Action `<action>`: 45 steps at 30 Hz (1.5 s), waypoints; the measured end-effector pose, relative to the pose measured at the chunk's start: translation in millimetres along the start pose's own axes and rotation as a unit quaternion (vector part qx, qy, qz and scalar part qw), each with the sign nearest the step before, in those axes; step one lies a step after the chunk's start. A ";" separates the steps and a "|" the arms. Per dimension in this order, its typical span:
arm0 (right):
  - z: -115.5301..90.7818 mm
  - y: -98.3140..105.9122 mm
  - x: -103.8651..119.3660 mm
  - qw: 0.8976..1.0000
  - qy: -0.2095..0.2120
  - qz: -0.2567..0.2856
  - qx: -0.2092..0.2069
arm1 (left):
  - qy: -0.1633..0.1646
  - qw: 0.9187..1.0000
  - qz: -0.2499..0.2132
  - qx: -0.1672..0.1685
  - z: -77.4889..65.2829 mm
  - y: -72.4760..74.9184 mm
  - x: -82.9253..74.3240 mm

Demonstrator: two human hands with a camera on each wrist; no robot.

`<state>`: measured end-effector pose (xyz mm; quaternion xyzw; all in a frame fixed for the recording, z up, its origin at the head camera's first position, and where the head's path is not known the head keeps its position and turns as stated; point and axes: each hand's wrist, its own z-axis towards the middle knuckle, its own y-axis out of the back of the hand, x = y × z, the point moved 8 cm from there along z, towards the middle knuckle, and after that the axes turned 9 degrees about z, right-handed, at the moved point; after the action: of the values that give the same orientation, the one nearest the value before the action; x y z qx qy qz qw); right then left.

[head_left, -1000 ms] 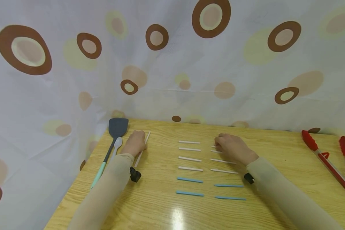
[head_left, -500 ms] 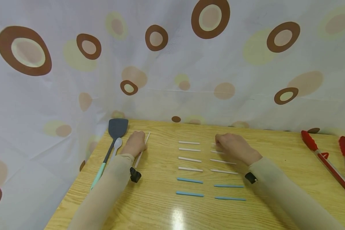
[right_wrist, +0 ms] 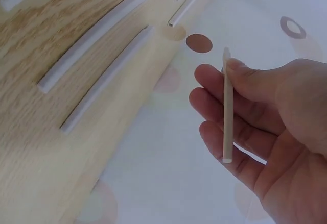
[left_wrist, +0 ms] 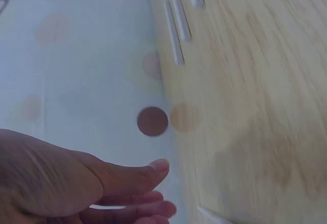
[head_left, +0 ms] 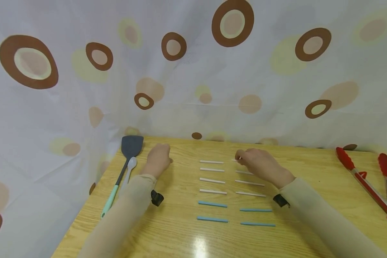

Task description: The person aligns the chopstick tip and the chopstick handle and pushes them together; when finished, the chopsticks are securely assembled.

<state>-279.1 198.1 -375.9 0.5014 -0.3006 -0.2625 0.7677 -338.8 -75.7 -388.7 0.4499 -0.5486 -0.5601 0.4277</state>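
Note:
My right hand (head_left: pixel 259 165) pinches a short, pale stick with a narrowed end (right_wrist: pixel 228 127). Its thumb presses near the narrow tip, and the rest of the stick lies across the fingers. Below it, white sticks (head_left: pixel 249 183) lie in a column on the table. My left hand (head_left: pixel 158 160) is above the far left of the table, its thumb stretched over loosely bent fingers (left_wrist: pixel 133 211); nothing shows between them. Close to these fingers, the tip of a white stick (left_wrist: pixel 212 215) shows low in the left wrist view; the hand and sleeve hide it in the head view.
A second column of white sticks (head_left: pixel 212 180) lies mid-table, with blue sticks (head_left: pixel 212 204) nearer the front. At the left lie a spatula (head_left: pixel 132 145) and a pale spoon (head_left: pixel 132 163). Red-tipped tongs (head_left: pixel 345 159) lie at the right. A patterned cloth (head_left: pixel 193 71) hangs behind.
My right hand has shifted slightly left, and a stick end now shows at its fingertips. My left hand has moved a little right, covering the long white stick seen beside it earlier.

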 end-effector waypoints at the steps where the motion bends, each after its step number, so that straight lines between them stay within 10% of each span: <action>1: 1.2 0.8 1.1 1.000 -0.001 0.000 -0.001 | -0.003 1.000 0.001 -0.002 -0.3 2.3 -3.9; 30: -3.1 4.0 6.4 0.999 0.033 0.018 -0.036 | -0.194 0.980 -0.002 -0.045 19.5 -29.3 -108.5; 45: -5.7 2.0 5.1 0.999 0.022 0.015 -0.021 | -0.184 0.979 0.070 -0.044 28.1 -40.4 -131.7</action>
<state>-271.3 198.7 -374.8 0.4862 -0.2854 -0.2467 0.7882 -335.3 60.2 -424.7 0.2804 -0.6230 -0.6253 0.3772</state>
